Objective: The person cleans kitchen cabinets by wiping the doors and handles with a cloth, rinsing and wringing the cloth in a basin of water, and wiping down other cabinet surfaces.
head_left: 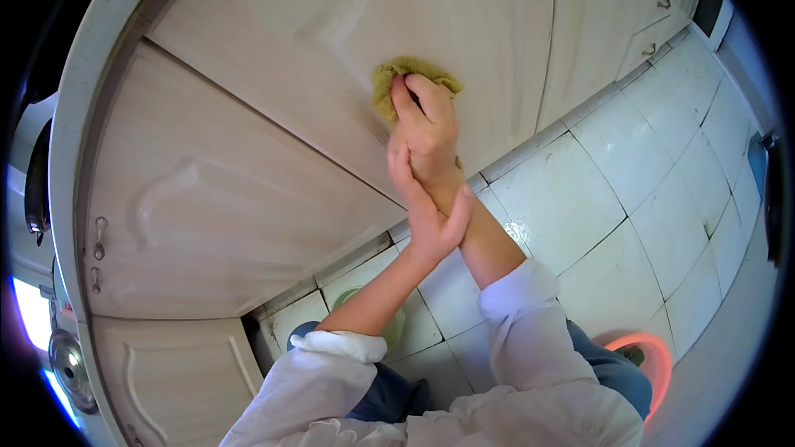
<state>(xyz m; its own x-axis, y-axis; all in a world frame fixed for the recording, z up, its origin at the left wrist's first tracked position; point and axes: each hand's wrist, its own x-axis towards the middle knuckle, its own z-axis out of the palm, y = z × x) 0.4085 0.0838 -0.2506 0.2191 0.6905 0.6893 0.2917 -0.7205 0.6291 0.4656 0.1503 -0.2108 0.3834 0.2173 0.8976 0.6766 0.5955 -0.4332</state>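
cloth [404, 64] of a yellow-green colour sits bunched against a pale cabinet door [472, 8], low on its panel and right of the raised moulding. the right hand [429, 128] holds it, fingers bent and pressed into the folds, so that the fabric spreads out past the fingertips on both sides. the left hand [429, 219] is closed around the right wrist [443, 182], its fingers lying along one side and its thumb on the other. both forearms are bare up to white sleeves [530, 323] pushed up near the elbows.

a dark seam parts this door from its neighbour on the left, a cabinet door [224, 207] with an arched moulding and two small metal handles [100, 240] near its far edge. two more metal handles [664, 3] show on the cabinets at the upper right. above the doors curves the speckled rim of a desk [65, 157]; a round metal lid [73, 368] shows just beyond it at the lower left.

white tiles [580, 207] with dark joints cover the floor. a light green basin [392, 333] stands partly behind the left forearm, and an orange-pink basin [660, 364] stands beside the blue trousers [617, 377], with something dark inside that is too hidden to name.
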